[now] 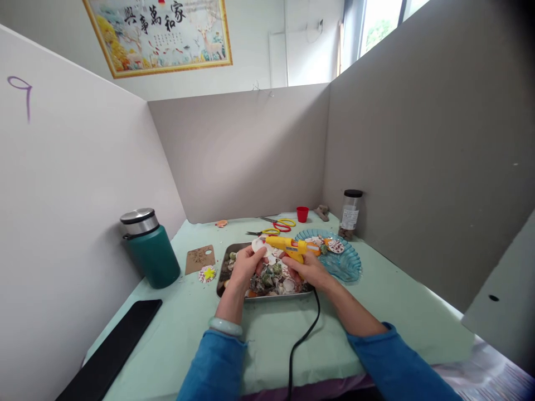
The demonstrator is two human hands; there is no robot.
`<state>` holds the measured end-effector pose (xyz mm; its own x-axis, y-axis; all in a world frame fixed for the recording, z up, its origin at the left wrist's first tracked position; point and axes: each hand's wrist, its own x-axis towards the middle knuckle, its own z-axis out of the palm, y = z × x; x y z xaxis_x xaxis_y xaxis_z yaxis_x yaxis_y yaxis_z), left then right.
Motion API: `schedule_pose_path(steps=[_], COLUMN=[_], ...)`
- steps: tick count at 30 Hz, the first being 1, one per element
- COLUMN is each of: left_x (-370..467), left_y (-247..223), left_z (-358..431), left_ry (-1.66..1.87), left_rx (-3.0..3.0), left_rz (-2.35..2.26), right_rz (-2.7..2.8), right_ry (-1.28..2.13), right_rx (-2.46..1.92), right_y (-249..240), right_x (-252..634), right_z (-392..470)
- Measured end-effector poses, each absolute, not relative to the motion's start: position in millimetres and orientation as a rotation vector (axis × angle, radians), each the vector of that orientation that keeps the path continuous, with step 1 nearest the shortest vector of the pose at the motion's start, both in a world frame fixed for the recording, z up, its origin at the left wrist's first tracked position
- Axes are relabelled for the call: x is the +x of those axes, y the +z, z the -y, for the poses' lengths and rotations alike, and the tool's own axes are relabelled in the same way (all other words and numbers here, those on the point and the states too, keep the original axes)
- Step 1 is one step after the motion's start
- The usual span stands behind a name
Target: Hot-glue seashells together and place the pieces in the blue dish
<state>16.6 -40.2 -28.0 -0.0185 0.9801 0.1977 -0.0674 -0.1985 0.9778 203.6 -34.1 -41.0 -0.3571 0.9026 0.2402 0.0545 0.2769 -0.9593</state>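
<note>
My left hand (247, 264) pinches a white, flat, shell-like piece (258, 245) over a metal tray (267, 299). My right hand (306, 268) is wrapped round the grip of a yellow glue gun (288, 245), whose tip points left and meets or nearly meets the white piece. A black cord (304, 337) runs from beneath my right hand to the table's front edge. Shells (271, 278) of several colours fill the tray below both hands.
A blue glass plate (349, 270) with shells is right of the tray; a jar (349, 214) stands behind it. Scissors (267, 231) and a red cup (302, 214) are farther back. Leftward are a brown board (199, 259), a decorated disc (207, 273), a green bottle (154, 253) and a black slab (115, 345).
</note>
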Motion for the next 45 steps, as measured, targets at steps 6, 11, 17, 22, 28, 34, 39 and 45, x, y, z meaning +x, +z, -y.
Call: schedule_pose_path(steps=[6,11,17,22,28,34,39,45], left_x=[20.8,22.1,19.6,19.4,21.6,19.0,20.0,21.4], left_y=[-24.9,-26.2,-26.9,-25.7,-27.4,-27.8,-26.3,-24.1], left_z=[44.0,43.5,41.2,40.8,40.7,40.8,41.3,45.1], left_ry=[1.366,1.363,1.432,1.443,1.396,1.369,1.363,1.329], left_rx=[1.332,1.39,1.303,1.263,1.317,1.35,1.307,1.341], left_rz=[-1.103,-1.062,-0.989,-1.05,-1.063,-1.002,-0.995,-0.989], right_rz=[1.618,1.639,1.642,1.527,1.608,1.669,1.619,1.675], right_ry=[1.219,1.224,1.237,1.22,1.2,1.171,1.185,1.173], right_rx=[-0.903,-0.864,-0.83,-0.842,-0.84,-0.854,-0.84,-0.837], right_y=[-44.7,-48.1,-51.5,-50.9,-49.0,-49.2,-50.3,-49.2], right_x=[203.7,203.4,204.5,204.4,203.0,202.3,202.5,202.9], right_z=[32.1,29.5,27.1,28.0,30.6,32.4,31.0,31.1])
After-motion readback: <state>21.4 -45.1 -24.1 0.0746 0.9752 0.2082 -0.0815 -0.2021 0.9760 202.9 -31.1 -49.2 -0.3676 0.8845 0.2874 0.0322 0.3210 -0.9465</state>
